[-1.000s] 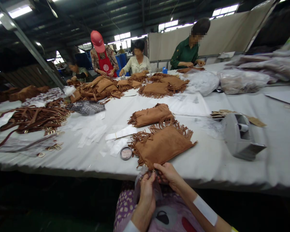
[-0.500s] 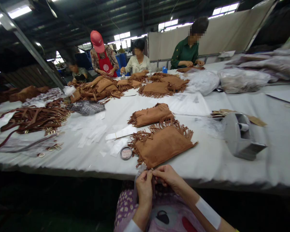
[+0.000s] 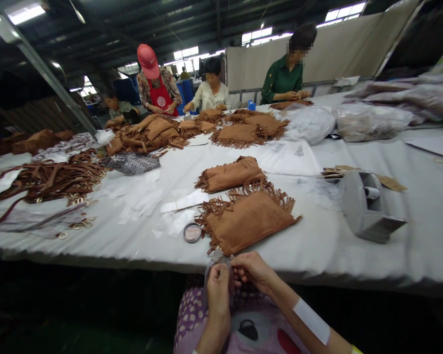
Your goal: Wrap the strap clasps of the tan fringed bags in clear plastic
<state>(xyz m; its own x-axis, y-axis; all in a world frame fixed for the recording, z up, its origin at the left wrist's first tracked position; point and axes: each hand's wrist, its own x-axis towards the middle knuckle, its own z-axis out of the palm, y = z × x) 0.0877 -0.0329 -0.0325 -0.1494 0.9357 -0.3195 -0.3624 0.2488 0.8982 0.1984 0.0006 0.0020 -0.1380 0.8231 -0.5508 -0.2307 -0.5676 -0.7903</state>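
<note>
A brown fringed bag (image 3: 253, 221) lies flat by the table's near edge, its fringe pointing away and to the left. Just off its near corner, my left hand (image 3: 218, 287) is closed on a thin translucent plastic wrap (image 3: 208, 275), over my lap. Close on its right, my right hand (image 3: 251, 268) pinches at a small metal clasp (image 3: 232, 256) at the bag's corner; its fingertips nearly touch the left hand. A second fringed bag (image 3: 232, 175) lies behind the first. Left of the near bag sits a small round dish (image 3: 192, 232).
Brown straps with metal rings (image 3: 55, 179) are heaped at left, near white paper slips (image 3: 140, 201). A grey tape dispenser (image 3: 369, 206) stands at right. More fringed bags (image 3: 239, 132) and plastic-wrapped bundles (image 3: 372, 121) lie farther back. Several people work across the table (image 3: 354, 265).
My left hand has shifted slightly up and left, and more of the plastic wrap shows around it. The right hand has moved a little left, its fingers more curled.
</note>
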